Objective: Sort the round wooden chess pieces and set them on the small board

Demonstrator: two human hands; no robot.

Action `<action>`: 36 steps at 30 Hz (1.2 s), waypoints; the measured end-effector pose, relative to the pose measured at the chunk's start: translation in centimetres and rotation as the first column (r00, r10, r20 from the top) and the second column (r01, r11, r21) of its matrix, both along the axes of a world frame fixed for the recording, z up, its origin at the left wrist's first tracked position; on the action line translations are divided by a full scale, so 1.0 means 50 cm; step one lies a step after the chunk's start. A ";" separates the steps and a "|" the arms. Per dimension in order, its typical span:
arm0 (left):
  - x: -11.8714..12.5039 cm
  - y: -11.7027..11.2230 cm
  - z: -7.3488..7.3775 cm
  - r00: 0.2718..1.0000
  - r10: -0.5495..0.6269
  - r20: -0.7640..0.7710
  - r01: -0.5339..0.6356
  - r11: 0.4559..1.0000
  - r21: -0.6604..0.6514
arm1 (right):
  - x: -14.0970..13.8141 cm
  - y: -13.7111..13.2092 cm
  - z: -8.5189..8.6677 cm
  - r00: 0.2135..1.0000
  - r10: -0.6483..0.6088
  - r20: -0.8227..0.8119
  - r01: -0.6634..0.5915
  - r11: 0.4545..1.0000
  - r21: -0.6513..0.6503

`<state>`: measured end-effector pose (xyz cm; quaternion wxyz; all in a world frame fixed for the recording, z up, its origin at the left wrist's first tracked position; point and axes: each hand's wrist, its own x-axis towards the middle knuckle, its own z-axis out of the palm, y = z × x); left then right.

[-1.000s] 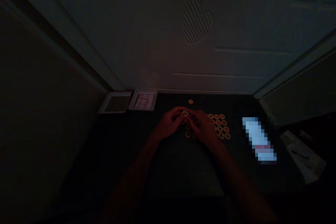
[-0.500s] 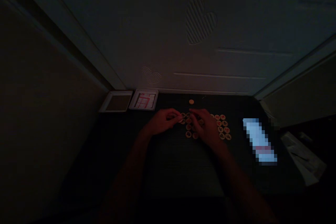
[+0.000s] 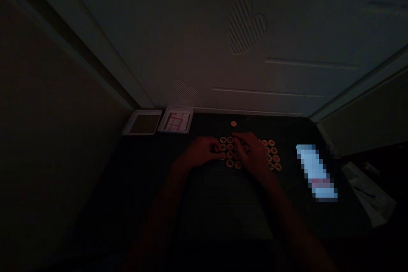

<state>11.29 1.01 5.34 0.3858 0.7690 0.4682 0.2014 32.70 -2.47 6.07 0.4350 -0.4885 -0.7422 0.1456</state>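
Note:
Several small round wooden game pieces [image 3: 230, 154], with red or dark marks like Chinese chess pieces, lie in close rows on the dark table [image 3: 216, 204]. My left hand [image 3: 202, 151] is at the left end of the rows, thumb and index finger curved around a game piece [image 3: 222, 158] that the thumb partly covers. Over the middle of the rows is my right hand [image 3: 253, 153], its thumb and index fingertips close together. What it holds, if anything, is hidden. More pieces [image 3: 273, 151] show to its right. One single piece [image 3: 233, 123] lies apart, behind the rows.
Two shallow white trays stand at the back left, one with a brown inside [image 3: 127, 125], one with a pink-lined sheet [image 3: 178, 122]. A lit, pixelated phone-like shape [image 3: 315, 172] lies on the right. Behind the table rises a pale panel with raised hearts [image 3: 247, 25].
My left hand has shifted slightly toward me along the left end of the rows, and its fingertips have opened a little. My right hand has stayed nearly in place. The view has shifted slightly.

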 end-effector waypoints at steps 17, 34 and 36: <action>-0.014 0.004 -0.005 0.999 0.035 -0.007 -0.035 0.999 0.033 | 0.018 0.149 -0.012 0.944 -0.097 0.317 0.135 0.986 -0.100; -0.004 0.007 -0.011 0.987 0.159 0.032 -0.162 0.976 0.144 | 0.034 0.091 0.021 0.980 0.159 0.122 -0.135 0.974 -0.184; 0.005 0.006 -0.011 0.982 0.168 0.092 -0.179 0.975 0.134 | 0.037 0.060 0.018 0.987 0.162 0.006 -0.156 0.960 -0.234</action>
